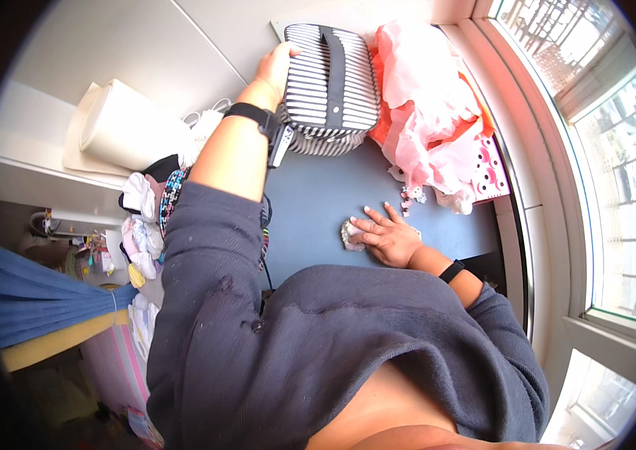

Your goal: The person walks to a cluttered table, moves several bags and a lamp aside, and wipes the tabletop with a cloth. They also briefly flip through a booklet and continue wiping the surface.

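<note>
A black-and-white striped zip case [307,79] with a dark strap handle stands at the back of the blue-grey tabletop [312,208]. My left hand [276,70] grips its left side, the thumb at the top edge and the other fingers mostly hidden. Nearer to me, my right hand [391,239] lies palm down on a small pale, fluffy cloth [350,235], pressing it to the tabletop. Part of the cloth shows past the fingers on the left; the palm covers most of the rest. Just beyond the right fingertips lies a small beaded charm [406,202].
Crumpled pink plastic bags [425,112] fill the back right, beside a pink patterned box [491,171]. A white cylindrical container [132,126] lies at the left, above a pile of folded socks [143,242]. A window [622,197] borders the right side.
</note>
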Available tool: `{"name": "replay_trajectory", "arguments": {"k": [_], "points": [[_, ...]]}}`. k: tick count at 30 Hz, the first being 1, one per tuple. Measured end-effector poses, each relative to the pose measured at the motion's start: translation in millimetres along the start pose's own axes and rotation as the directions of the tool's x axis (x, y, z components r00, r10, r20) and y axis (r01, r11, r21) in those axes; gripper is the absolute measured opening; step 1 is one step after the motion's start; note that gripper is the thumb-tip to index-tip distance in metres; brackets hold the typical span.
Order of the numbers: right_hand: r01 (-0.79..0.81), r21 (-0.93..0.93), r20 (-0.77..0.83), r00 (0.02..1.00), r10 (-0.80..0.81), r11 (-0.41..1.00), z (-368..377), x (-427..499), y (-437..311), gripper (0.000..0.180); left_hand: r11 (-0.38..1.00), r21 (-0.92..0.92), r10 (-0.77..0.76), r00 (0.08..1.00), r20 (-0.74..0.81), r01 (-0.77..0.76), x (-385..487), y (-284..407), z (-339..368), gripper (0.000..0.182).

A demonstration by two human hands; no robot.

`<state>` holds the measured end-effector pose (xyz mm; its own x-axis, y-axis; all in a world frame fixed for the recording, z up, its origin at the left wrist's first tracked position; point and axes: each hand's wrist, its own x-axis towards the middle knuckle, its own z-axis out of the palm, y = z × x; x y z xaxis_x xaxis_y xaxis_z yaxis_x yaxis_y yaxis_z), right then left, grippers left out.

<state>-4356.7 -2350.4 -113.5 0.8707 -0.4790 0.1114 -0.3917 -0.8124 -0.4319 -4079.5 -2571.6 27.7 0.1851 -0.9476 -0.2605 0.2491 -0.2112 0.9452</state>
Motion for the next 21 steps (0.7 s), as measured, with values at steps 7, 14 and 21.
{"name": "replay_trajectory", "arguments": {"k": [7, 14, 21], "points": [[-0.007, -0.021, 0.019, 1.000, 0.007, 1.000, -2, 2, -1, 0.034, 0.502, 0.842, 0.284, 0.883, -0.374, 0.195, -9, -71, -42, 0.056], [0.023, -0.103, 0.077, 0.997, -0.015, 0.994, 1, 4, -4, 0.035, 0.408, 0.913, 0.451, 0.874, -0.182, -0.021, -75, -8, -32, 0.044], [-0.155, -0.188, -0.066, 0.987, 0.145, 0.970, 17, 12, -5, 0.044, 0.740, 0.538, 0.300, 0.914, 0.273, -0.404, -261, -37, -46, 0.023]]}}
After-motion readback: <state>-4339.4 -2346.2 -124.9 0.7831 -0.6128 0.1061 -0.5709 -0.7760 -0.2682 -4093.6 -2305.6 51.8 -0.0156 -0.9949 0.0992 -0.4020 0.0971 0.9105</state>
